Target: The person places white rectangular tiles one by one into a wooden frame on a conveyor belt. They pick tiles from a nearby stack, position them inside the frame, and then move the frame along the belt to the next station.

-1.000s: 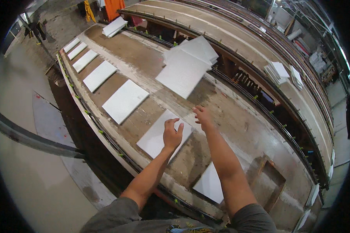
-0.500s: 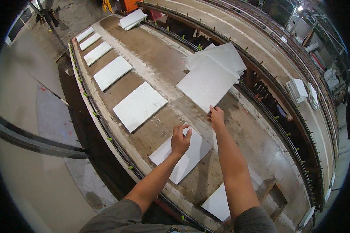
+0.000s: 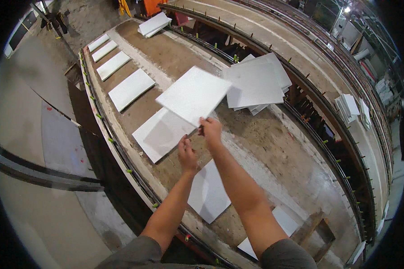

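My right hand (image 3: 210, 131) pinches the near corner of a white foam board (image 3: 194, 94), which is raised and casts a shadow on another white board (image 3: 156, 136) lying beneath it. Just below that corner is my left hand (image 3: 187, 154), fingers loosely curled and apart, with nothing seen in them. Right of the held board, a fanned stack of white boards (image 3: 258, 85) rests across the table's far rail. One more flat board (image 3: 209, 193) lies between my forearms, and another (image 3: 283, 219) is partly hidden by my right arm.
Several white boards (image 3: 131, 89) lie spaced in a row along the left side of the long dirty casting table (image 3: 274, 157). A small stack (image 3: 154, 23) sits at its far end. Rails with green clips (image 3: 129, 171) edge the table. A rectangular frame (image 3: 321, 237) lies at lower right.
My right hand has carried the board left, off the fanned stack and over the row. My left hand has moved up and left, close to the board's corner.
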Demonstrator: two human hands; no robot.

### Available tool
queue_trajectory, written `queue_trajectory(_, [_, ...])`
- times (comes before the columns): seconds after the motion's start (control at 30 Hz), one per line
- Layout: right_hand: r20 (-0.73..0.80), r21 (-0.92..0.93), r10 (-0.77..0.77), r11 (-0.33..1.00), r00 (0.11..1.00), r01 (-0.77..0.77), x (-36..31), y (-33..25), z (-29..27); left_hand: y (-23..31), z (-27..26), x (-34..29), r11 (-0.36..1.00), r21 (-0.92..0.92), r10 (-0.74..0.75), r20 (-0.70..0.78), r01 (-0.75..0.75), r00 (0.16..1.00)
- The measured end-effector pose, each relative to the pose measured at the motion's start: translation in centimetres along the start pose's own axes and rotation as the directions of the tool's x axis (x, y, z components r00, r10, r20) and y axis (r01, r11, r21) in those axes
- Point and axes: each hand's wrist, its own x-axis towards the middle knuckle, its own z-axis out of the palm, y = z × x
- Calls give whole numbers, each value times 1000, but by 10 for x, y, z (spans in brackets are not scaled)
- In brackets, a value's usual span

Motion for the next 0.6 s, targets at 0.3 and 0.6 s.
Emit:
queue_trajectory(0.3, [-138,-456,-31,889,990,-36,45,74,15,-10,-18,18,960,-67,-273,7,272,962])
queue_trajectory(0.6, [-642,45,16,999,766,17,124,-39,-112,-24,35,7,965,-53,-253,78,258,964])
